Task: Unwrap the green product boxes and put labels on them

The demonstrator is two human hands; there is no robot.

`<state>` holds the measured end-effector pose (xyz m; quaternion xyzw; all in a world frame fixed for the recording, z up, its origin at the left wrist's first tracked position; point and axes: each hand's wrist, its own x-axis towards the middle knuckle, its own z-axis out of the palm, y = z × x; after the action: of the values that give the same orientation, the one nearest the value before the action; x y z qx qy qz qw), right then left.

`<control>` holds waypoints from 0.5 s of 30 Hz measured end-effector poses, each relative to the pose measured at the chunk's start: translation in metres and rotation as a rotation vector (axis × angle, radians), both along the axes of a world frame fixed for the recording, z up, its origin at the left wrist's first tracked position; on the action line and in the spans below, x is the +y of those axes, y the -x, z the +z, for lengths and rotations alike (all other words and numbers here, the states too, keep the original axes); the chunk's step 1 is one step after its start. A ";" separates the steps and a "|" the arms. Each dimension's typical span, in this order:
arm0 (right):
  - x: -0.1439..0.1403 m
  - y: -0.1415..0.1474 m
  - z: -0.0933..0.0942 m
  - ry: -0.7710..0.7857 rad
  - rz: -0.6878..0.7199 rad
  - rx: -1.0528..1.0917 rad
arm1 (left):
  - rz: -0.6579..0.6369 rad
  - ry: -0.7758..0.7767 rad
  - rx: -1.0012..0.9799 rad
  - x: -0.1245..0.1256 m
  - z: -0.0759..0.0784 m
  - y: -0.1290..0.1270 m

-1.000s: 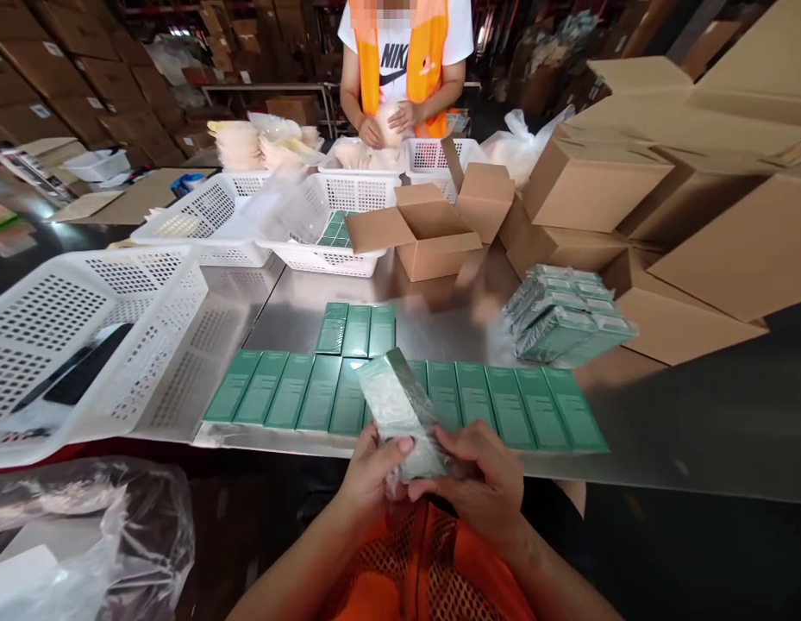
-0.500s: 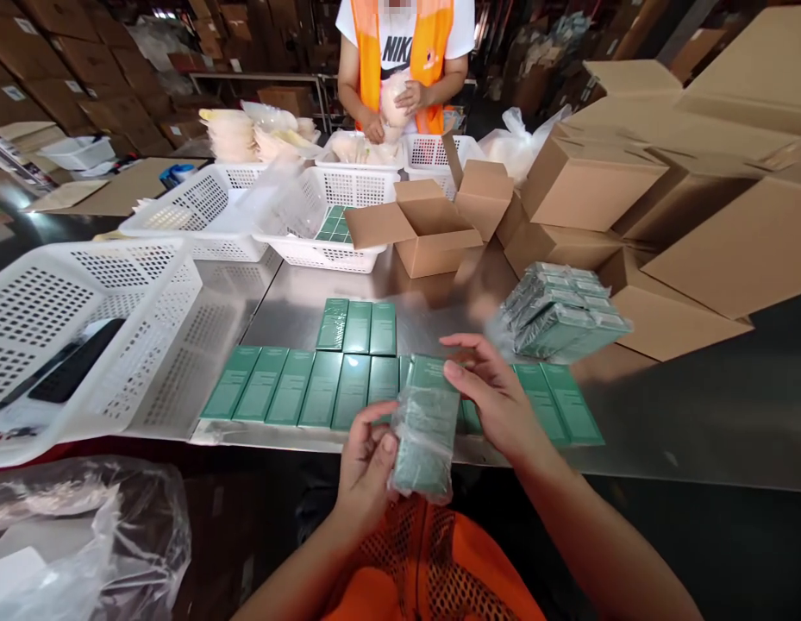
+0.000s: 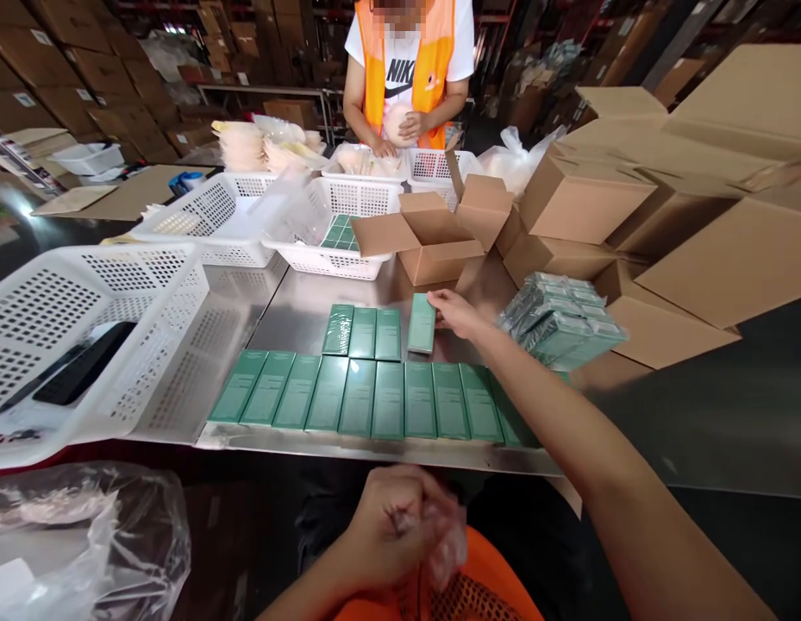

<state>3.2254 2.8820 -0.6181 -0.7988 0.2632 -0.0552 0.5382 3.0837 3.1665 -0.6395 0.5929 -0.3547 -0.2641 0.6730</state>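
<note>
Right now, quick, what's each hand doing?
Left hand: closed around crumpled clear plastic wrap.
Right hand: fingers on a green box lying on the steel table.

One head camera looks forward and down from close above the near edge of the steel table [image 3: 309, 310], facing a co-worker [image 3: 409, 60] opposite.

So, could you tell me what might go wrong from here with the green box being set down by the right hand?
The green box under the right hand sits slightly apart from the short back row, so it may end up crooked. The outstretched forearm passes close to the wrapped bundle and could nudge it. The left hand is balled around clear film, which might drop loose below the table edge.
</note>
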 end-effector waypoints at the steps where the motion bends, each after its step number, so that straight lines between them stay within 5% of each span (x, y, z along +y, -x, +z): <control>1: 0.004 -0.003 -0.006 0.048 0.033 0.029 | -0.052 -0.016 0.050 0.002 -0.003 0.003; 9: 0.016 0.001 -0.018 0.475 0.244 0.149 | -0.005 -0.198 0.306 0.023 -0.035 0.013; 15: 0.020 0.035 0.006 0.677 0.219 0.050 | -0.310 -0.054 0.250 0.021 -0.057 0.009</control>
<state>3.1901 2.9022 -0.6119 -0.9564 0.1560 -0.0614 0.2392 3.0746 3.1879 -0.6962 0.5117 -0.3481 -0.4456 0.6468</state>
